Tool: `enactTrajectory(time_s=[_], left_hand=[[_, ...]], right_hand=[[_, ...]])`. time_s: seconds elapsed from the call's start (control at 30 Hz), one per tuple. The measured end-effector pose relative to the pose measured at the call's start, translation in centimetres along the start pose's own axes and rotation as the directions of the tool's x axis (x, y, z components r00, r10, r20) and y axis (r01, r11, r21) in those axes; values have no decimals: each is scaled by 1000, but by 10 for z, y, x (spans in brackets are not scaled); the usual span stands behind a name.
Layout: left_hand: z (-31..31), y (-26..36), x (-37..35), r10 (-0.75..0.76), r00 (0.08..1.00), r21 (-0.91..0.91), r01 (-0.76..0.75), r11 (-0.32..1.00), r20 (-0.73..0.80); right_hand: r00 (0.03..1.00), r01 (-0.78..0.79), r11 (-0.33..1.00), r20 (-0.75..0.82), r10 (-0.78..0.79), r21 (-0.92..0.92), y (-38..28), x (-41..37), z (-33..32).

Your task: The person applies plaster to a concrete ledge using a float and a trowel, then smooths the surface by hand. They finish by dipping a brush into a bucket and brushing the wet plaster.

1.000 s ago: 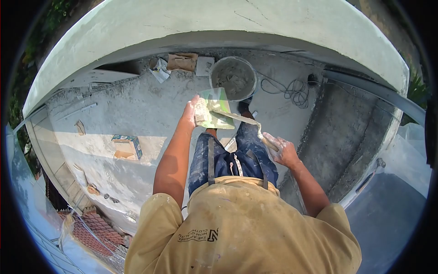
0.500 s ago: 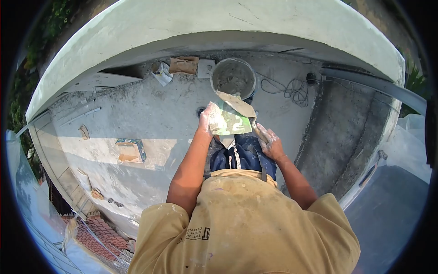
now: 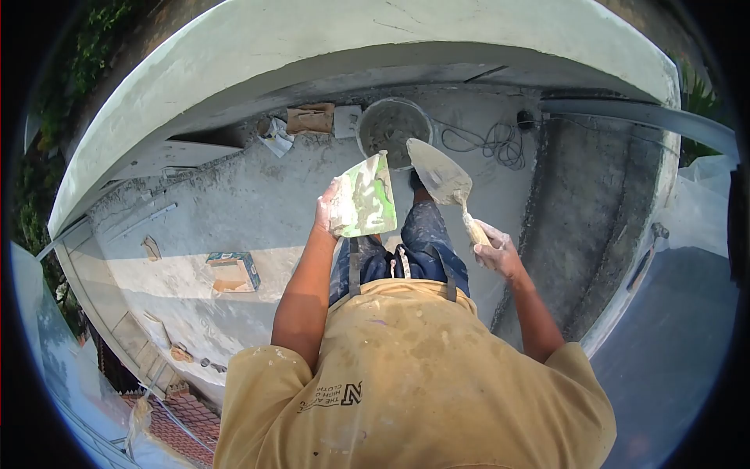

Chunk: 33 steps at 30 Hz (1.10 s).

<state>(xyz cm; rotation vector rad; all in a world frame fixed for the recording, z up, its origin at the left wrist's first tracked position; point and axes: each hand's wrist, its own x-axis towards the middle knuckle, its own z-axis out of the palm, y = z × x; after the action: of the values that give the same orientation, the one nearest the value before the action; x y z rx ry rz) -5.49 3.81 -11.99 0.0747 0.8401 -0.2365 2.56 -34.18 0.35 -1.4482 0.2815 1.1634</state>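
Observation:
My left hand (image 3: pixel 326 209) is closed on the edge of a green plastering float (image 3: pixel 364 198), whose face is smeared with pale, wet-looking plaster. In my right hand (image 3: pixel 498 248) is the handle of a pointing trowel (image 3: pixel 442 173). The trowel's blade points up and to the left, coated with a grey film. A gap separates the blade from the float. Beyond both tools stands a round bucket (image 3: pixel 396 129) holding grey mix. White residue covers the fingers of both hands.
A pale curved parapet (image 3: pixel 375 31) closes off the far side. A coiled cable (image 3: pixel 500 147) lies right of the bucket; a crumpled paper bag (image 3: pixel 310 118) lies left. An open cardboard box (image 3: pixel 234 273) sits on the concrete floor (image 3: pixel 273 195). A dark trough-like strip (image 3: pixel 578 211) runs along the right.
The trowel has come away from the float, moving right and up with my right hand. The float has shifted left and turned more upright in my left hand.

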Motion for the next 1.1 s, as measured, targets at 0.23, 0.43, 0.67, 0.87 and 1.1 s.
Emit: enactTrajectory(time_s=[0.23,0.43,0.67,0.87,1.1], left_hand=[[-1,-3,-5,-68,991,53,62,997,118],[38,46,-14,2,968,-18,3,1000,250],[18,57,-2,140,987,287,-112,951,-78],[22,42,-10,19,999,397,-2,918,-37],[28,29,-26,100,983,472,-17,882,-152]], right_hand=[[733,-587,510,680,6,629,25,53,27],[801,-538,798,460,383,272,28,-22,-29],[985,141,853,-12,-170,-502,2,-45,29],[896,359,480,152,-416,-800,30,41,41],[963,95,409,-20,-268,-908,37,166,38]])
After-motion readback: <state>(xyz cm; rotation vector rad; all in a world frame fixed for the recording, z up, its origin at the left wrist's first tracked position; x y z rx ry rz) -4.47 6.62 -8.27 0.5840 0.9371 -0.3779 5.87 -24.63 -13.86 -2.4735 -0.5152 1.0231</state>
